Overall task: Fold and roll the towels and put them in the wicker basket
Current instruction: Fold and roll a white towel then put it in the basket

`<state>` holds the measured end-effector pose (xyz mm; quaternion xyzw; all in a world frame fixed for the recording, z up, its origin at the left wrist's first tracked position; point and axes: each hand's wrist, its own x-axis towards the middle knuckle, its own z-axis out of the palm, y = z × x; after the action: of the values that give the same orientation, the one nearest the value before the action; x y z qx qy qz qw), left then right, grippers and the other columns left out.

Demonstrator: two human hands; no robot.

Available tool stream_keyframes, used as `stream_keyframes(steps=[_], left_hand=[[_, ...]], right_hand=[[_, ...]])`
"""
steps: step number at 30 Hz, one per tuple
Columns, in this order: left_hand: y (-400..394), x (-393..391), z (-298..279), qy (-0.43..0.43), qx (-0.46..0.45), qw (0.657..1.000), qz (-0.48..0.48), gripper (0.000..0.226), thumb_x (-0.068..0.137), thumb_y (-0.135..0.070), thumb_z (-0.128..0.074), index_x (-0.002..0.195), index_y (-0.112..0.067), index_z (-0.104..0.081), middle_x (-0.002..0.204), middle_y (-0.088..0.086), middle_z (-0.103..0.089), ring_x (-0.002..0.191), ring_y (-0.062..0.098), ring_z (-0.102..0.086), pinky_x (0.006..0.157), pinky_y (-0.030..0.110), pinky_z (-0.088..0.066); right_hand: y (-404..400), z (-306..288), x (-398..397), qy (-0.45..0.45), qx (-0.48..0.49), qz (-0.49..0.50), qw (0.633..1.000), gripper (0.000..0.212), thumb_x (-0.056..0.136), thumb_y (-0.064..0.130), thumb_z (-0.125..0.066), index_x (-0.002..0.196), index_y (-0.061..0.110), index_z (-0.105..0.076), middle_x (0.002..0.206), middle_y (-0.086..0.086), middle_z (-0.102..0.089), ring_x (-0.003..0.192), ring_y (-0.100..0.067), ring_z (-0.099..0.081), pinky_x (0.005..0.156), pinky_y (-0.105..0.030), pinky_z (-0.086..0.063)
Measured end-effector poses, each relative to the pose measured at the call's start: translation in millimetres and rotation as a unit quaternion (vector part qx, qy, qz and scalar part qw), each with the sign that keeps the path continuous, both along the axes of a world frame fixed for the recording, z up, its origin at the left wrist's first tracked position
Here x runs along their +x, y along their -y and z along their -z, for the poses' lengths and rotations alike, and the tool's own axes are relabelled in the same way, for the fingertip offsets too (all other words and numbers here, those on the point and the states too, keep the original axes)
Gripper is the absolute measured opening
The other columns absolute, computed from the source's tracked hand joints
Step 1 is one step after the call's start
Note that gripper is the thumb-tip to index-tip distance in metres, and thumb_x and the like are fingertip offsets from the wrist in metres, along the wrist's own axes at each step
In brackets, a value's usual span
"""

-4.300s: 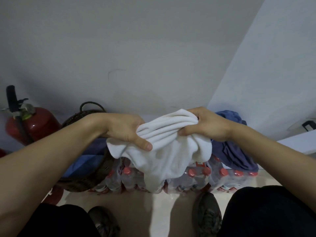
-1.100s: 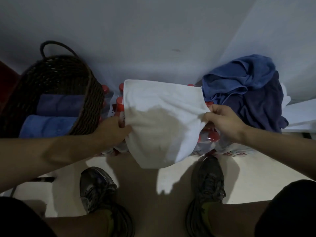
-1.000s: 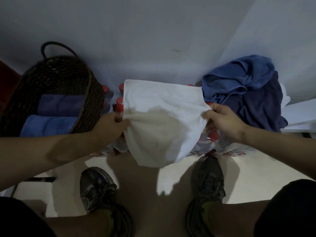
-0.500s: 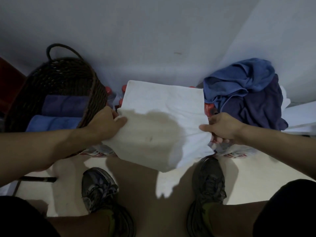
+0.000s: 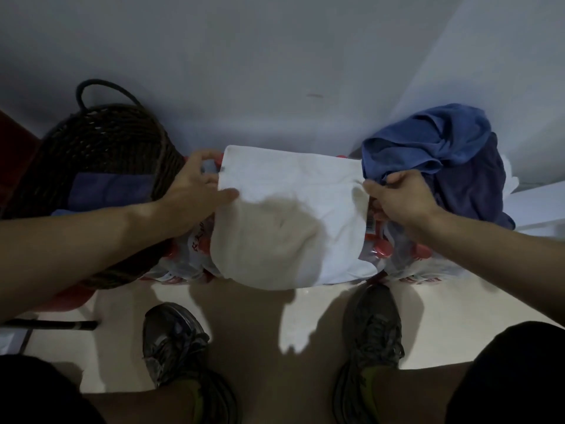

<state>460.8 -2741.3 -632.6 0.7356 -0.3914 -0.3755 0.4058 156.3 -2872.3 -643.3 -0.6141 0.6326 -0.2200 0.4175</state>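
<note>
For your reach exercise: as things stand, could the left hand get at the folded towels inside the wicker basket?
Probably yes. The left hand lies right beside the wicker basket, whose top is open above the folded towels. But its thumb presses the white towel, so it would have to let go first.

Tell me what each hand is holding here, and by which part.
Both hold the white cloth towel spread over the packs of bottles: the left hand at its left edge, thumb on top; the right hand pinches its right edge.
</note>
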Motion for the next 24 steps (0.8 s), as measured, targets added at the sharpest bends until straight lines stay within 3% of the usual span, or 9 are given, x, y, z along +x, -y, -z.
stream_keyframes(steps=[2,5,7,8,10,13,15,21,24], left_hand=[[-2.0,2.5,4.7,0.114,0.016,0.99,0.08,0.074,0.078,-0.007,-0.076,0.138,-0.022,-0.034,0.11,-0.002,-0.058,0.086,0.004,-0.063,0.069,0.014,-0.051],[-14.0,5.3,19.9,0.261,0.058,0.96,0.083,0.079,0.071,-0.018,-0.08,0.136,-0.019,-0.035,0.121,0.004,-0.048,0.105,0.022,-0.051,0.087,0.029,-0.045],[-25.5,5.2,27.1,0.311,0.063,0.947,0.053,0.066,0.07,-0.027,-0.082,0.12,-0.016,-0.042,0.113,0.007,-0.046,0.1,0.024,-0.049,0.084,0.033,-0.045],[-31.1,5.5,29.5,0.315,0.059,0.946,0.05,0.06,0.069,-0.031,-0.083,0.11,-0.017,-0.042,0.105,0.004,-0.046,0.093,0.021,-0.049,0.078,0.033,-0.046],[-42.2,7.3,31.9,0.318,0.083,0.941,0.086,0.054,0.067,-0.042,-0.084,0.093,-0.017,-0.043,0.089,-0.001,-0.05,0.077,0.016,-0.05,0.066,0.028,-0.044],[-57.9,9.5,33.6,0.321,0.188,0.905,0.209,0.043,0.073,-0.055,-0.075,0.06,-0.017,-0.057,0.049,-0.007,-0.057,0.05,0.004,-0.056,0.048,0.014,-0.035],[-64.6,9.0,36.4,0.303,0.207,0.904,0.218,0.046,0.075,-0.051,-0.075,0.048,-0.019,-0.056,0.039,-0.009,-0.055,0.044,-0.002,-0.055,0.043,0.012,-0.032],[-65.1,6.8,39.3,0.336,0.15,0.915,0.166,0.026,0.078,-0.03,-0.078,0.064,-0.016,-0.06,0.059,-0.008,-0.059,0.055,0.003,-0.054,0.051,0.018,-0.035],[-63.8,4.8,39.1,0.365,0.114,0.903,0.196,0.026,0.08,-0.031,-0.076,0.075,-0.015,-0.055,0.065,-0.006,-0.055,0.061,0.01,-0.053,0.057,0.026,-0.04]], right_hand=[[-9.1,-1.9,0.4,-0.092,-0.083,-0.097,0.988,0.026,0.082,0.023,-0.074,0.076,0.016,-0.049,0.071,0.004,-0.059,0.064,-0.009,-0.057,0.062,-0.023,-0.045],[-29.8,-6.9,4.6,-0.07,-0.139,-0.319,0.935,0.022,0.078,0.025,-0.076,0.079,0.029,-0.055,0.077,0.009,-0.06,0.07,-0.004,-0.057,0.066,-0.024,-0.045],[-41.2,-0.8,7.7,-0.129,-0.13,-0.441,0.878,0.028,0.075,0.04,-0.079,0.093,0.028,-0.061,0.089,0.004,-0.057,0.082,-0.012,-0.054,0.074,-0.029,-0.045],[-44.5,4.3,7.5,-0.179,-0.123,-0.479,0.851,0.042,0.074,0.047,-0.078,0.106,0.026,-0.061,0.097,0.001,-0.055,0.091,-0.013,-0.051,0.079,-0.031,-0.044],[-46.2,13.3,5.4,-0.234,-0.117,-0.501,0.825,0.055,0.075,0.049,-0.077,0.12,0.024,-0.056,0.106,0.0,-0.049,0.101,-0.015,-0.045,0.083,-0.033,-0.042],[-43.8,12.4,6.5,-0.187,-0.128,-0.49,0.842,0.032,0.083,0.035,-0.074,0.11,0.021,-0.063,0.1,0.0,-0.054,0.095,-0.021,-0.054,0.08,-0.036,-0.045],[-40.3,9.2,9.1,-0.177,-0.12,-0.486,0.847,0.021,0.085,0.032,-0.072,0.103,0.022,-0.068,0.097,0.001,-0.061,0.09,-0.02,-0.058,0.079,-0.034,-0.046],[-33.5,-2.7,12.6,-0.167,-0.085,-0.468,0.864,0.005,0.082,0.025,-0.078,0.086,0.022,-0.076,0.086,0.011,-0.067,0.077,-0.011,-0.063,0.076,-0.03,-0.051],[-30.8,-13.3,13.9,-0.148,-0.037,-0.447,0.881,0.009,0.078,0.018,-0.08,0.072,0.021,-0.074,0.077,0.014,-0.065,0.065,0.001,-0.06,0.061,-0.012,-0.046]])
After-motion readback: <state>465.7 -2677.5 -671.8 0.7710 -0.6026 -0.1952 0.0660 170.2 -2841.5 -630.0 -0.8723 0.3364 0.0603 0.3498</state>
